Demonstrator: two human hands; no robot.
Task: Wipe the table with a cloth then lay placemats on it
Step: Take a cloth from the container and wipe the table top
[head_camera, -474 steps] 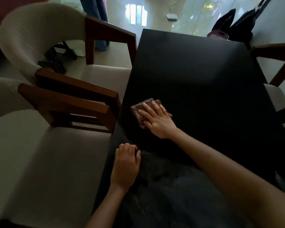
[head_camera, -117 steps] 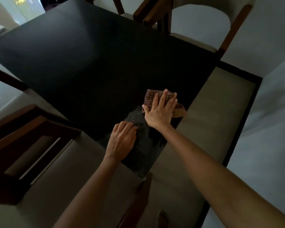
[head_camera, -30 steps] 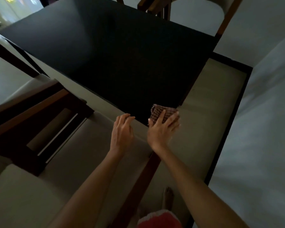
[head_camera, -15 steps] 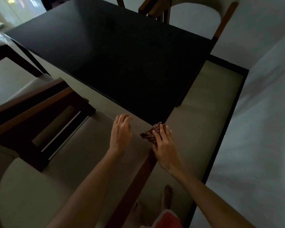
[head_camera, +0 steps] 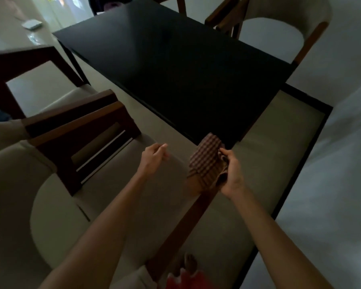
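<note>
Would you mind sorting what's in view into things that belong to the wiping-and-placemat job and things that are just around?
Part of the job:
- checked cloth, gripped in the right hand
- black table
- left hand, holding nothing
No placemats in view.

Just around:
- wooden-armed chairs beside the table
- curved-back chair
- white object on the floor

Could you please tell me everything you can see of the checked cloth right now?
The cloth is a soft fabric in a small brown-and-light check, bunched and folded. It hangs off the table, just past the near corner of the black table. Only the right hand touches it, fingers curled around its right side.
</note>
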